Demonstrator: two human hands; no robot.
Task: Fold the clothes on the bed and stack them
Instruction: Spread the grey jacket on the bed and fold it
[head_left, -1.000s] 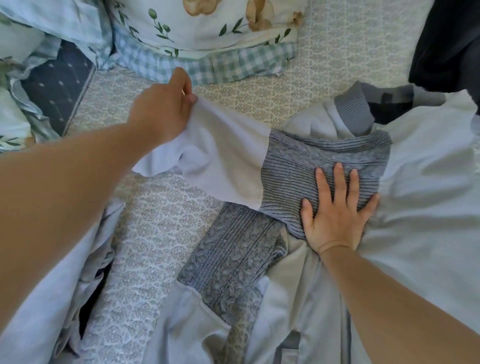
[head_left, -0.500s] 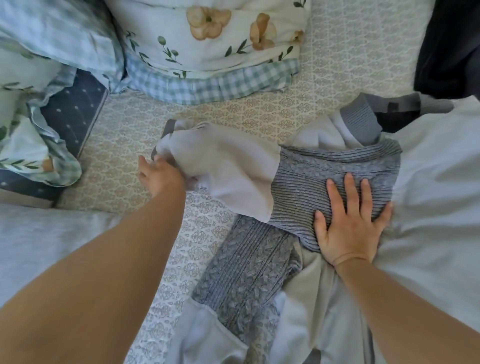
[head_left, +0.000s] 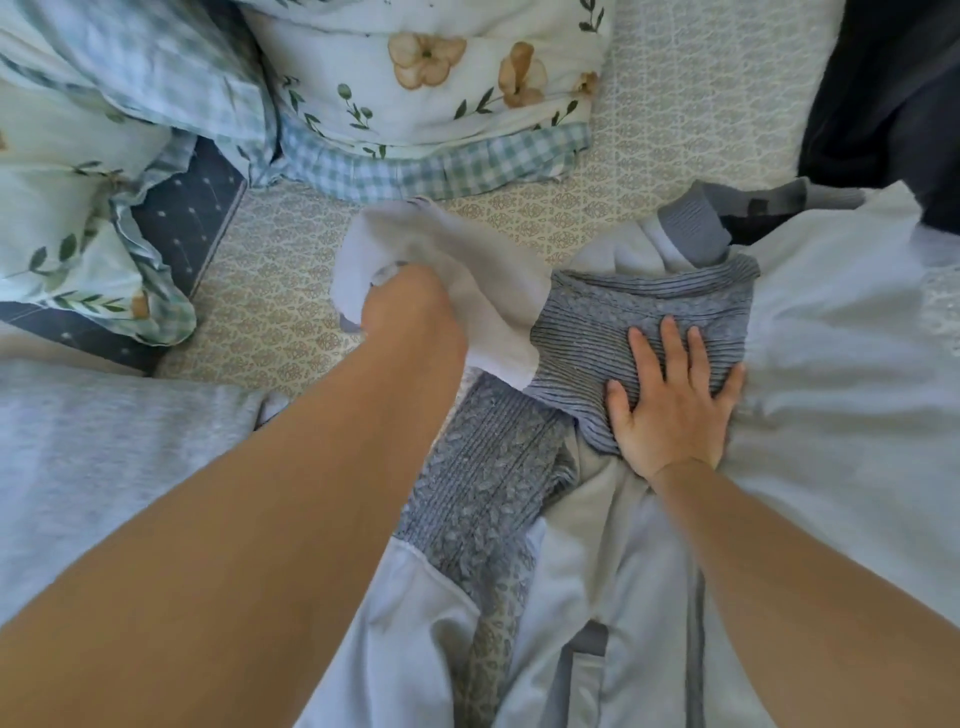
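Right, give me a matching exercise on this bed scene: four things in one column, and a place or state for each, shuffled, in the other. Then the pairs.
Things
1. left hand
2. right hand
3. floral pillow
4. dark garment

States or places
A. top right corner of the bed
B. flat on the grey knit panel
C. gripping the white sleeve
D. at the head of the bed, checked trim

Pairs: 1-C, 2-B, 3-D, 4-A

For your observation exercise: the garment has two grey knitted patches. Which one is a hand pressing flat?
The upper knit patch, under the open right hand. The lower knit patch, nearer the person, lies untouched beside the left forearm.
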